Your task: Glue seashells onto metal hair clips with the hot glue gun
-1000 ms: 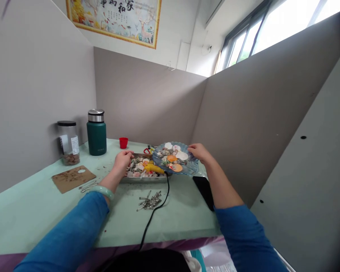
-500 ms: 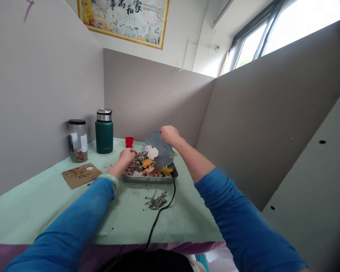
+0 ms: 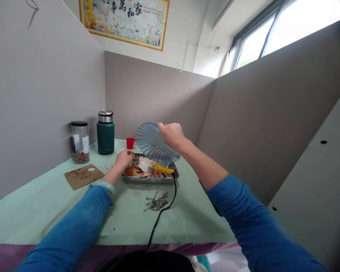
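Observation:
My right hand grips the rim of a translucent blue, fluted, shell-shaped plate, holding it tilted above a metal tray. The tray is heaped with shells, among them a white shell and an orange shell. A yellow-handled tool with a black cord lies across the tray's right part. At the tray's back left corner is my left hand, its fingers curled together; what they hold, if anything, is hidden.
Small metal pieces lie in a pile before the tray, beside the black cord. To the left are a brown board, a clear jar and a green flask. Behind stands a red cup. Grey partitions surround the table.
The blue plate has come up off the shells and tilted, raised by my right hand. Shells in the tray have shifted, and more of the yellow handle shows. My left hand has barely moved.

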### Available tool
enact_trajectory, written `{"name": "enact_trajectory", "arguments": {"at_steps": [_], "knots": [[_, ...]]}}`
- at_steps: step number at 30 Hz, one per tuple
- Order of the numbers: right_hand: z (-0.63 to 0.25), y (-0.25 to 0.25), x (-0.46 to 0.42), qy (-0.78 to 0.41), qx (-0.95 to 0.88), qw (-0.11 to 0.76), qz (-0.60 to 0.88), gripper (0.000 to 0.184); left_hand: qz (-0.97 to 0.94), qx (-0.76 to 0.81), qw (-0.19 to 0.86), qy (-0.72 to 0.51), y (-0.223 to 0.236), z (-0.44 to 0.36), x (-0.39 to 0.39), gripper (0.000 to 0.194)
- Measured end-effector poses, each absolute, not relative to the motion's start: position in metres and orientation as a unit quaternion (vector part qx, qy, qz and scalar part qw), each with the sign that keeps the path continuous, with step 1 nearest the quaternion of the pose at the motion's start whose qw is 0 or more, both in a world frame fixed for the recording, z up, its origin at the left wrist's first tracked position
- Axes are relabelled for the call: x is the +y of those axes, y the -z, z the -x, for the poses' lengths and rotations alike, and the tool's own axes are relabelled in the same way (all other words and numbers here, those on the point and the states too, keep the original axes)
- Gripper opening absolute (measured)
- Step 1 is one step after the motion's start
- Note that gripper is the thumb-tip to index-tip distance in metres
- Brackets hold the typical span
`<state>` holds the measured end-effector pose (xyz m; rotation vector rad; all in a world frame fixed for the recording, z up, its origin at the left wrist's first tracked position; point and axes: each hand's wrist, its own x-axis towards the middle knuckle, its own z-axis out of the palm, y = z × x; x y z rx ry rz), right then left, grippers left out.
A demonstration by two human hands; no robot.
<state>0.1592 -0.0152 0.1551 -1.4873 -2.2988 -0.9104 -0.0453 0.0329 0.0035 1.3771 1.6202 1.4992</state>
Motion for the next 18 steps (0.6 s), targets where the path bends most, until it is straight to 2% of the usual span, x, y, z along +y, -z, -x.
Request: {"name": "enact_trajectory", "arguments": {"at_steps": [5,7,9,11,15,18], "knots": [[-0.221,-0.135,-0.001,0.255,-0.704,0.245,0.616,0.033,-0.554,0.593,0.240,-0.533,-0.004,0.043,0.025,0.010],[-0.259,-0.117,0.004,0.189,-0.638,0.309,0.679,0.034,-0.563,0.589,0.232,-0.531,-0.003,0.043,0.024,0.010],[-0.296,-0.095,0.005,0.088,-0.568,0.336,0.746,0.033,-0.561,0.582,0.242,-0.536,-0.003,0.042,0.022,0.009],[-0.326,-0.074,0.004,0.024,-0.498,0.332,0.801,0.031,-0.539,0.568,0.284,-0.553,-0.007,0.039,0.018,0.006],[-0.349,-0.045,0.002,0.009,-0.449,0.321,0.834,0.028,-0.476,0.472,0.449,-0.591,-0.024,0.026,0.006,0.006],[-0.345,-0.032,0.005,0.001,-0.480,0.320,0.816,0.025,-0.452,0.394,0.538,-0.593,-0.035,0.013,-0.003,0.007]]}}
